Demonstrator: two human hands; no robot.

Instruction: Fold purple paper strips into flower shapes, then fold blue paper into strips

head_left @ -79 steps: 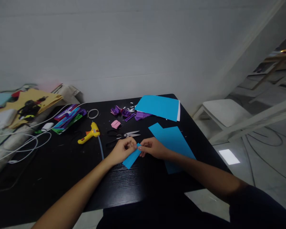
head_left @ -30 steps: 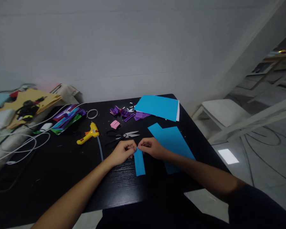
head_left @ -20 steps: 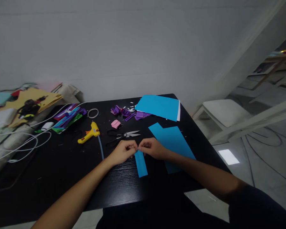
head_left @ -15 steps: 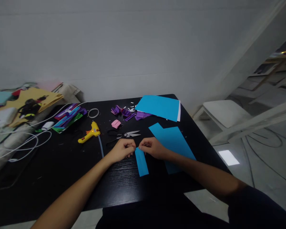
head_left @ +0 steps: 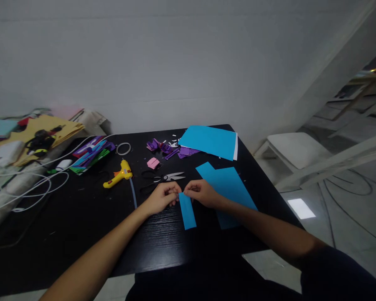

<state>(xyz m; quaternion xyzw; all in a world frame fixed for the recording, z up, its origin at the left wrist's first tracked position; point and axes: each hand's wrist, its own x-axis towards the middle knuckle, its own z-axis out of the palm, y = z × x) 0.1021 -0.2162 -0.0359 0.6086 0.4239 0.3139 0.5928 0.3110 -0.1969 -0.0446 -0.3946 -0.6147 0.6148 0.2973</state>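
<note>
A narrow blue paper strip (head_left: 188, 213) hangs toward me from the fingers of both hands, over the black table. My left hand (head_left: 164, 197) is closed on its upper left corner. At the upper right corner, the fingertips of my right hand (head_left: 201, 193) pinch the strip. Larger blue paper (head_left: 233, 184) lies partly under my right forearm. Just beyond my hands are scissors (head_left: 171, 177) with their blades apart. A small pink paper stack (head_left: 153, 163) lies behind the scissors.
A yellow glue gun (head_left: 119, 174), a tape ring (head_left: 123, 148) and colored paper strips (head_left: 92, 152) are on the left. Purple paper pieces (head_left: 166, 148) and blue sheets (head_left: 209, 140) lie at the back. White cables (head_left: 47, 179) cross the left side. A white chair (head_left: 297, 148) stands right.
The blue strip has shifted slightly up, its lower end now a little farther from me. Both hands keep nearly the same place and hold.
</note>
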